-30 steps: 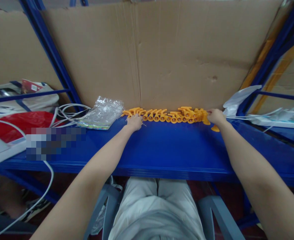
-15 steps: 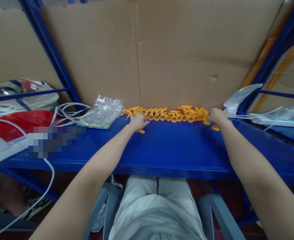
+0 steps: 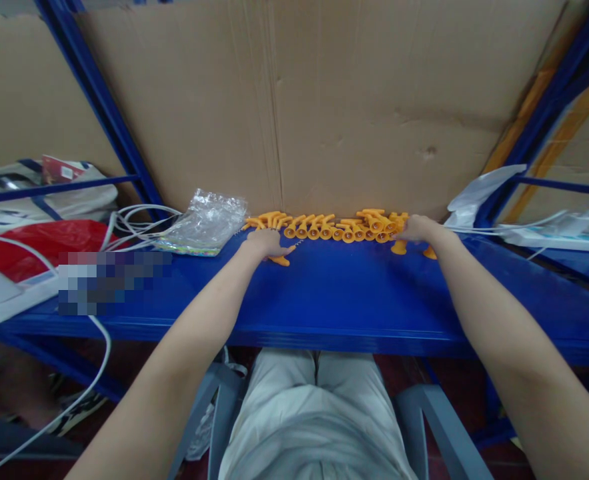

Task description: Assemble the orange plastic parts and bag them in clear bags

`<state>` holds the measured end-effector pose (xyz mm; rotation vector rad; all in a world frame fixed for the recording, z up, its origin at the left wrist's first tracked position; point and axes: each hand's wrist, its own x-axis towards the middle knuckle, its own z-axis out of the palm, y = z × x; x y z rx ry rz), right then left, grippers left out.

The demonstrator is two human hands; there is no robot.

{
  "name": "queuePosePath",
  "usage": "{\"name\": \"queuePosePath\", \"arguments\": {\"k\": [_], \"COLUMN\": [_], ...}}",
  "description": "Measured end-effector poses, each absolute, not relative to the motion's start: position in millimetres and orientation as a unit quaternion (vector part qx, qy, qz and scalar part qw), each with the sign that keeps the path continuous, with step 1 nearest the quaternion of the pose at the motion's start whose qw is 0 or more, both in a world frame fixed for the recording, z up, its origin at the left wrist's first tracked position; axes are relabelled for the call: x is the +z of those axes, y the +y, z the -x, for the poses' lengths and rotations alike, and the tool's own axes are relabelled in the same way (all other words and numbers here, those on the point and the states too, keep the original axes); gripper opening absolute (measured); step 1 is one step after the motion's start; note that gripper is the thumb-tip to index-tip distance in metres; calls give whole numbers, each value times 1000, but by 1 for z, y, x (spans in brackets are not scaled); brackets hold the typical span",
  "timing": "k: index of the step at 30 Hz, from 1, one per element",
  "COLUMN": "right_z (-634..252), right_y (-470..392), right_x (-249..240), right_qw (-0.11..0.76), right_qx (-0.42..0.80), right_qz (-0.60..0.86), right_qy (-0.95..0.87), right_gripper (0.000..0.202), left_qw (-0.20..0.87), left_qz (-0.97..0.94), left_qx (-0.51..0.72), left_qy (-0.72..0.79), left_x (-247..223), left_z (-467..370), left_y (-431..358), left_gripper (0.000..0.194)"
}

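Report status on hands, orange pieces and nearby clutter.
Left hand at left end of orange pieces; right hand at right end. Pieces lined up before cardboard. Plastic bag beside left end.

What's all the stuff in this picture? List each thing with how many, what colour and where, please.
Flared pieces: over a dozen, orange-yellow, along the table's back
Table: one, blue, centre
Cardboard panel: one large, brown, behind table; more either side
Plastic packet: one, clear, back left
Cloth bag: one, off-white and blue, far left
Red item: one, far left
Cables: several, white, both sides
Crumpled sheet: one, white, back right
Chair armrests: two, grey, below table
Pixelated patch: left, contents unclear
Trousers: one pair, pale, bottom centre
Left hand: one, bare, at row's left
Right hand: one, bare, at row's right
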<state>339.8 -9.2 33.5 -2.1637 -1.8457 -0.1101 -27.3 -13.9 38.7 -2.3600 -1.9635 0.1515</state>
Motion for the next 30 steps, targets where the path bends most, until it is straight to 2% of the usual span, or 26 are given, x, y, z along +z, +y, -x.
{"name": "queuePosePath", "arguments": {"k": [3, 6, 10, 15, 19, 24, 30], "right_z": [-320, -298, -275, -258, -250, -244, -239], "right_y": [-18, -26, -29, -26, -25, -27, -32], "right_x": [35, 31, 21, 15, 16, 17, 19], "right_qw": [56, 56, 103, 141, 154, 128, 107], "right_qx": [70, 125, 160, 95, 30, -61, -97], "right_qz": [725, 691, 636, 604, 587, 571, 568], "right_qy": [-683, -710, -748, -778, -794, -808, -810], "right_gripper": [20, 17, 13, 23, 23, 20, 28], "left_qw": [-31, -54, -67, -94, -108, -38, 0], "left_qz": [763, 781, 781, 776, 769, 800, 825], "left_qx": [80, 69, 38, -41, -115, -166, -180], "left_qy": [-640, -619, -619, -622, -620, -575, -536], "left_x": [44, 44, 40, 30, 20, 12, 8], "left_z": [29, 27, 22, 16, 8, 3, 3], "left_y": [-18, -20, -20, -15, -11, -5, 1], "left_gripper": [42, 37, 29, 19, 28, 28, 27]}}
